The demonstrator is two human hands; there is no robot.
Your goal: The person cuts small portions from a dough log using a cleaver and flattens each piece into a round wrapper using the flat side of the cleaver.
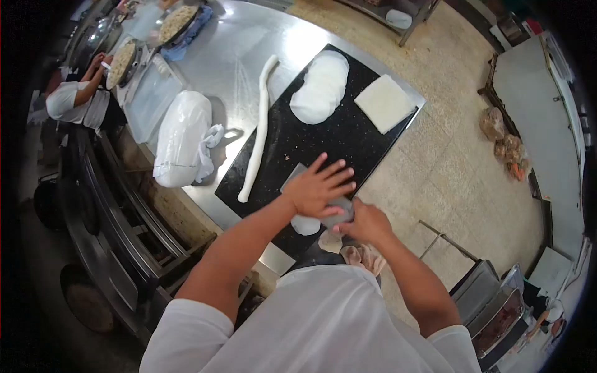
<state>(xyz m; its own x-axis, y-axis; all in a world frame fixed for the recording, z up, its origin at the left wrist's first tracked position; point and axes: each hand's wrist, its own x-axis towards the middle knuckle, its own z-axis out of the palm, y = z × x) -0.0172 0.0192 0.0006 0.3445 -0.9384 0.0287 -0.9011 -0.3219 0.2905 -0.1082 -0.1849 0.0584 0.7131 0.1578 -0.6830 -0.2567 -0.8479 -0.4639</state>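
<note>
My left hand (320, 188) lies flat with its fingers spread on a wide grey blade (337, 214), which looks like a cleaver's. The blade's far corner shows beyond my wrist. At its near end, my right hand (368, 224) is closed around the handle side; the handle itself is hidden. Close by, a round white dough wrapper (305, 225) lies on the black board (292, 146), partly covered by my left hand and the blade. A long white dough rope (260, 130) runs along the board's left edge. Overlapping round wrappers (320, 90) lie at the far end.
A white square pad (384, 104) sits at the board's far right corner. On the steel table (239, 31) are a wrapped white bundle (183, 137) and a clear tray (152, 99). Another person (84, 96) holds a pan of pale food (122, 65). Bags (510, 149) lie by the wall.
</note>
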